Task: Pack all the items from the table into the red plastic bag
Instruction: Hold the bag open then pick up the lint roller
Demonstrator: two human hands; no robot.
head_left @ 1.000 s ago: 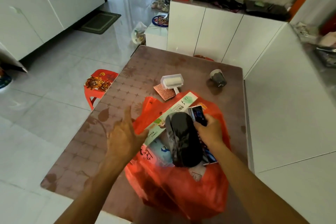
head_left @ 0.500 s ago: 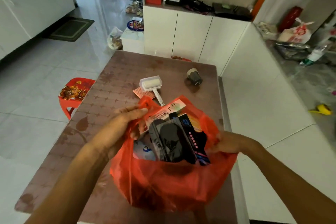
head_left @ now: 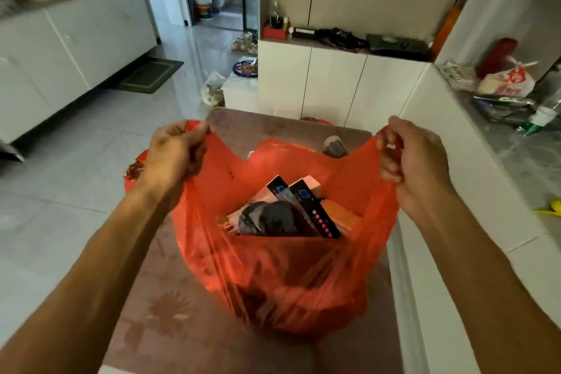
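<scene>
The left hand [head_left: 177,150] is closed in a fist around the left handle of the red plastic bag [head_left: 282,276], and the right hand [head_left: 413,161] is likewise clenched on the right handle; together they pull the bag's mouth wide above the brown patterned table [head_left: 170,322]. Inside stand two dark boxes [head_left: 306,206] with pink dots, a black rounded item [head_left: 270,220] and a white carton. Beyond the far rim a small dark cup [head_left: 334,146] lies on the table, outside the bag
</scene>
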